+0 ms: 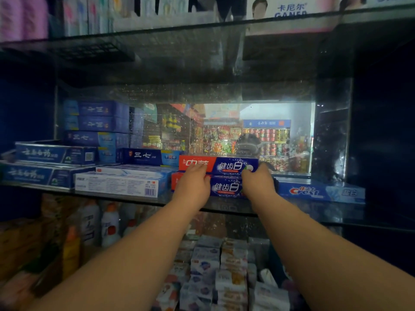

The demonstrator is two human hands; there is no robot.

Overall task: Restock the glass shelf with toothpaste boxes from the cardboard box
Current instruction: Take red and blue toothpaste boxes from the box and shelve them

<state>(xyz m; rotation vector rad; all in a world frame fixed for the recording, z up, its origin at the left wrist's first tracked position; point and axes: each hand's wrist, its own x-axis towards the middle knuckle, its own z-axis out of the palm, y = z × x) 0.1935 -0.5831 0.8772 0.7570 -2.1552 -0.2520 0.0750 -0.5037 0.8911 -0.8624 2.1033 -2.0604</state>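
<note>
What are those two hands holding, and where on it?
The top red-and-blue toothpaste box: the left hand holds its red half, the right hand its blue end.

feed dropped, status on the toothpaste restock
Hands: left hand, right hand both hold top toothpaste box. It sits on matching box, glass shelf. Crest box right, white box left, neither blocking.
</note>
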